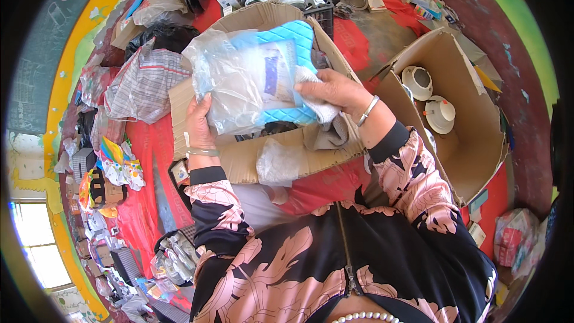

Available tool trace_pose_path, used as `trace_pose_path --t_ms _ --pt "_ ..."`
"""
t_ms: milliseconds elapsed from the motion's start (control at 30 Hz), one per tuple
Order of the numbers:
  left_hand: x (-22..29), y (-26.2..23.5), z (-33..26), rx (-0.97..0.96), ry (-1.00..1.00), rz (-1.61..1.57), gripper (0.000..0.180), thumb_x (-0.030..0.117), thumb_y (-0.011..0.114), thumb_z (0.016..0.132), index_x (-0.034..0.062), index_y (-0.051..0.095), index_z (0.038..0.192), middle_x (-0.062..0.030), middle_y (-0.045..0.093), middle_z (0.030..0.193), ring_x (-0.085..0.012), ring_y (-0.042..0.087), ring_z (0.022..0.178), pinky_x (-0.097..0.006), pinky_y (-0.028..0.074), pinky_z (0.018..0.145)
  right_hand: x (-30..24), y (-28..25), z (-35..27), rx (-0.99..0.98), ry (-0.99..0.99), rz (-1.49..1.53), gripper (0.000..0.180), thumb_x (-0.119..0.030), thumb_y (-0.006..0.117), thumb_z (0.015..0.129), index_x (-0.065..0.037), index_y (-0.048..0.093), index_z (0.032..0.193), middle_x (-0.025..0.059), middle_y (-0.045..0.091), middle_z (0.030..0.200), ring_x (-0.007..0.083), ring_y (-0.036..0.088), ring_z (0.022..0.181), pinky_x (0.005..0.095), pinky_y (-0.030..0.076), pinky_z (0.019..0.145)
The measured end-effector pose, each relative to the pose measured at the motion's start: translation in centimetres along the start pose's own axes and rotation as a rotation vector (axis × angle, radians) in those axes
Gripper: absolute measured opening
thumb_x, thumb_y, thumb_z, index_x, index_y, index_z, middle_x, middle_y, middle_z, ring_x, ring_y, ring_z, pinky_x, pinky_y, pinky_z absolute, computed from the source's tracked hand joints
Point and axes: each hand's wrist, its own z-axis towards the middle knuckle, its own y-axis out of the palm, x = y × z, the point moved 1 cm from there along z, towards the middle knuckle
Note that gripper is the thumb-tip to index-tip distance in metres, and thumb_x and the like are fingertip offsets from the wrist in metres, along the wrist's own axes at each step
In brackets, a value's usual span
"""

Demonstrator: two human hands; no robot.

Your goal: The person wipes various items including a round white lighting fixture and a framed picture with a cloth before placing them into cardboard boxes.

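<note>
Both hands are raised over an uncovered cardboard box (239, 161). They hold a flat light-blue quilted piece (304, 39) with a pale printed panel in its middle; I cannot make out its kind. A crinkled clear plastic bag (224, 93) covers its left side. My left hand (200, 122) is closed on the bag's left edge, its thumb on top. My right hand (335, 91) pinches a greyish-white cloth (317, 104) against the right edge of the quilted piece. Beneath, the box's contents are mostly hidden.
At right stands a taller cardboard box (478, 149) with white round fixtures (441, 113). A black crate (323, 15) of boxed goods is behind. A checked bag (146, 84) lies at left on red sheeting (149, 167), near many small packages. A clear plastic scrap (278, 161) hangs over the near flap.
</note>
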Motion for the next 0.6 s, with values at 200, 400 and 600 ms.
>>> trace_pose_path --t_ms 200,400,600 --pt "-0.6 -1.3 1.5 0.128 0.221 0.219 0.038 0.021 0.056 0.087 -0.0003 0.050 0.118 -0.0084 0.058 0.106 -0.0190 0.057 0.093 -0.031 0.046 0.084 0.3 0.5 -1.0 0.131 0.013 0.071 0.045 -0.023 0.072 0.073 0.005 0.054 0.104 0.0076 0.060 0.090 0.0145 0.061 0.081 0.0252 0.049 0.067" --pt "-0.4 -4.0 1.5 0.337 0.171 -0.290 0.038 0.018 0.053 0.088 0.0017 0.047 0.121 -0.0118 0.055 0.113 -0.0245 0.056 0.100 -0.040 0.049 0.084 0.5 -0.2 -1.2 0.040 -0.153 0.404 0.042 -0.018 0.067 0.076 0.004 0.053 0.108 0.0115 0.062 0.098 0.0179 0.063 0.084 0.0274 0.051 0.073" --pt "-0.4 -6.4 1.6 0.289 0.216 -0.372 0.041 0.028 0.046 0.090 0.0041 0.047 0.124 -0.0133 0.054 0.119 -0.0315 0.050 0.111 -0.049 0.042 0.094 0.7 -1.1 -0.4 0.062 -0.210 0.428 0.044 -0.019 0.067 0.076 0.003 0.053 0.110 0.0094 0.064 0.096 0.0159 0.063 0.081 0.0274 0.052 0.071"
